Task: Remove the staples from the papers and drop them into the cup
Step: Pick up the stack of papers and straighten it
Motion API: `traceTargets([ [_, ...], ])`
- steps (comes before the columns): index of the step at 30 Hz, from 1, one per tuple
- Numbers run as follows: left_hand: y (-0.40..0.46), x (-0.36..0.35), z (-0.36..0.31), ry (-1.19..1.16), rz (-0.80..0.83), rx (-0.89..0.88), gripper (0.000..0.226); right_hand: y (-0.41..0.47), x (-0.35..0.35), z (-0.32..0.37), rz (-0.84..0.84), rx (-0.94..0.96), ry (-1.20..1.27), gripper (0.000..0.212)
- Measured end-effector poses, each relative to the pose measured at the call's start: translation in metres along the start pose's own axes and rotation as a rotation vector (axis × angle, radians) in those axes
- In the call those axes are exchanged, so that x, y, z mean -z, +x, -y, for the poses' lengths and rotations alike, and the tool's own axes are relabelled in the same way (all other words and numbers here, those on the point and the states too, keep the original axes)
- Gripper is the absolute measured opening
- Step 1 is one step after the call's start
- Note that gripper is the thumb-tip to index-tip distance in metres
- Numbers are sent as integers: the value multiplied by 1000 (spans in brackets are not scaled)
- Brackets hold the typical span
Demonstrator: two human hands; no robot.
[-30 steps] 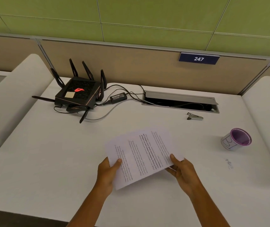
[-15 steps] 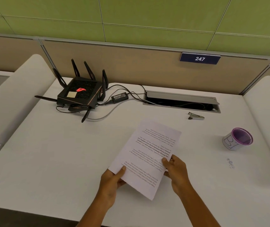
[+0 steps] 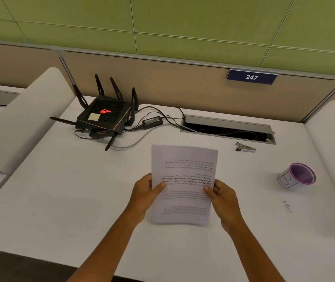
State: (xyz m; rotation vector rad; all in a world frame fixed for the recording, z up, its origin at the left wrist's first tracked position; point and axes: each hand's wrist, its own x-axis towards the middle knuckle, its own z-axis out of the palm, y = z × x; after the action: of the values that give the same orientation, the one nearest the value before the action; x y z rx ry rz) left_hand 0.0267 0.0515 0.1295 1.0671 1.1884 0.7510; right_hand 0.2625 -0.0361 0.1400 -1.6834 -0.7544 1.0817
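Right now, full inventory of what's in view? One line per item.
papers: 1 sheaf, white with print upside down to the camera, held above desk centre
cup: 1, white with purple inside, right side of the desk
staple remover: 1, grey and dark, below the cable tray
router: 1, black with red logo, back left
power adapter: 1, black, right of router
cable tray: 1, grey, lid open, back centre
number plate: 1, blue, reads 247, on the partition
desk: 1, white
left hand: 1, grips papers' left edge
right hand: 1, grips papers' right edge

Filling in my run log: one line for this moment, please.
white printed papers upside down, held by left hand and right hand | purple-rimmed paper cup right | metal staple remover untouched
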Motion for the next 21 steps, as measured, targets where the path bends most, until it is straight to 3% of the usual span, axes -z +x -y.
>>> traceTargets([
  [7,-2,-11,-14,21,-64,-165,28,-3,-7,7,-95,145,91,22],
  [14,-3,-17,6,45,-145,-98,35,-3,-18,-19,-122,89,45,23],
  [21,-2,-17,7,53,-124,-92,33,-1,-16,-20,-128,95,37,21],
])
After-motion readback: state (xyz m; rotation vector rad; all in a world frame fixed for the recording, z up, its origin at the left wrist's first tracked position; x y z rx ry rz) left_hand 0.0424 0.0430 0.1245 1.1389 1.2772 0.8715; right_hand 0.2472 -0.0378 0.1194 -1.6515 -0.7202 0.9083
